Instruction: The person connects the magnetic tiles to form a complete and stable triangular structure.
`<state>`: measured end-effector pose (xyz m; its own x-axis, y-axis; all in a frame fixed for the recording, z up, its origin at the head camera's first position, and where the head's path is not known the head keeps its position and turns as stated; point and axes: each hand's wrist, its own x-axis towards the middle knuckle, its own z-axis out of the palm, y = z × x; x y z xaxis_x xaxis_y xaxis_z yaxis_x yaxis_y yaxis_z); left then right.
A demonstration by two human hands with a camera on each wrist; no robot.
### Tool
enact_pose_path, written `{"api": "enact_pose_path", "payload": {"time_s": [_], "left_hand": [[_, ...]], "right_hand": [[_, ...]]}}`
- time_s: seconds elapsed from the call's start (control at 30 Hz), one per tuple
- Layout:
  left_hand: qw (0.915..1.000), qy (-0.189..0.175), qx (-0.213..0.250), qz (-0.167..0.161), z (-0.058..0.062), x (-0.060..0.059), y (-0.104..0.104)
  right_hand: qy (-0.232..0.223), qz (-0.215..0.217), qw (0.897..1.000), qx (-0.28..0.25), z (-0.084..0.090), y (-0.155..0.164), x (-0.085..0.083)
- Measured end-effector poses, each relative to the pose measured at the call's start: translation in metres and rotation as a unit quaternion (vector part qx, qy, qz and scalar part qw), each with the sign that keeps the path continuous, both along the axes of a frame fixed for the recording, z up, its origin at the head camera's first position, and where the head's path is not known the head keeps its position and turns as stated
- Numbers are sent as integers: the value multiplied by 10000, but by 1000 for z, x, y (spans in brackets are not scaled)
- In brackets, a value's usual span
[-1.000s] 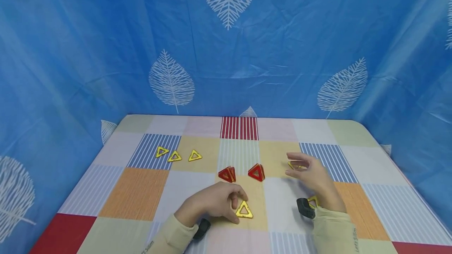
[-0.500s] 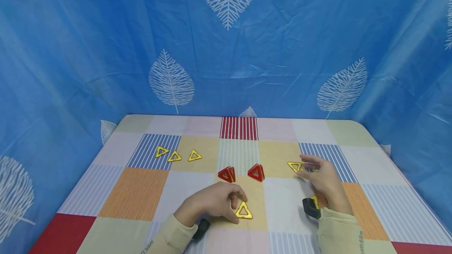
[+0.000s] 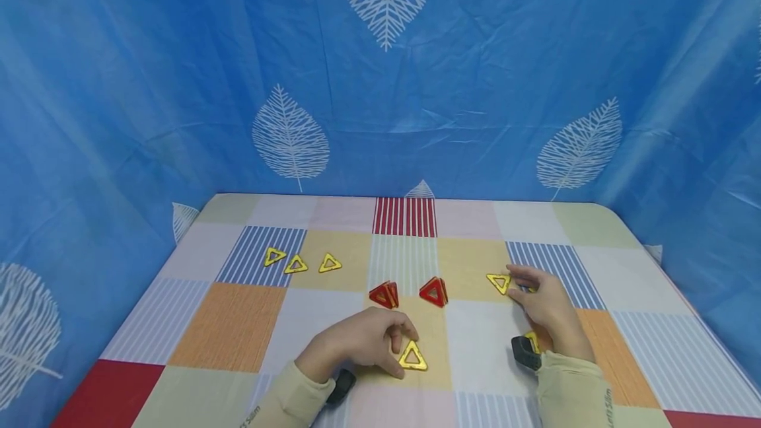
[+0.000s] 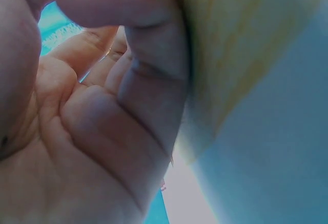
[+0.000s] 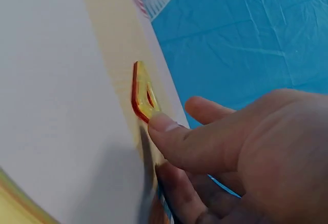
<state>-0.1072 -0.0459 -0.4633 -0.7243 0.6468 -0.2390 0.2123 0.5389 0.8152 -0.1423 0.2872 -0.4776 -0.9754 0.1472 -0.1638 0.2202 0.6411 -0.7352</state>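
In the head view my left hand (image 3: pixel 371 342) is curled low over the table, its index finger and thumb at the apex and lower left corner of a yellow magnetic triangle tile (image 3: pixel 406 365). The left wrist view shows only curled fingers (image 4: pixel 154 75) against the tabletop; the tile is hidden there. My right hand (image 3: pixel 543 299) hovers beside another yellow triangle tile (image 3: pixel 494 277) at the right. Its thumb tip overlaps that tile's corner in the right wrist view, where red shows along the tile's edge (image 5: pixel 135 93); the index finger is apart from the thumb.
Two tilted red triangle pieces (image 3: pixel 384 294) (image 3: pixel 433 292) stand mid-table. Three yellow triangle tiles (image 3: pixel 296 269) lie at the back left. Another yellow tile (image 3: pixel 534 343) peeks out by the right wrist. A blue leaf-print curtain (image 3: pixel 380 117) closes off the table's far side.
My right hand has drawn to the right, uncovering the yellow triangle tile it hid before. My left hand has stayed in place at its tile.
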Motion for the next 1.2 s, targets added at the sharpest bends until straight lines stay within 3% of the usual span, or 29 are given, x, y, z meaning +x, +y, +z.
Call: {"api": "enact_pose_path", "payload": {"time_s": [0.13,0.37,0.73,0.93,1.2], "left_hand": [[10000,-18,-30,28,1,1,1],[10000,10,-42,42,4,2,2],[10000,-18,-37,46,2,1,2],[10000,7,13,-21,0,-1,2],[10000,46,34,-52,-2,-2,1]], "right_hand": [[81,311,9990,301,-2,-1,0],[663,883,9914,697,-5,-3,-3],[456,608,9956,554,-6,-1,-1],[314,679,9957,555,-6,1,1],[540,714,9931,754,-7,0,1]]}}
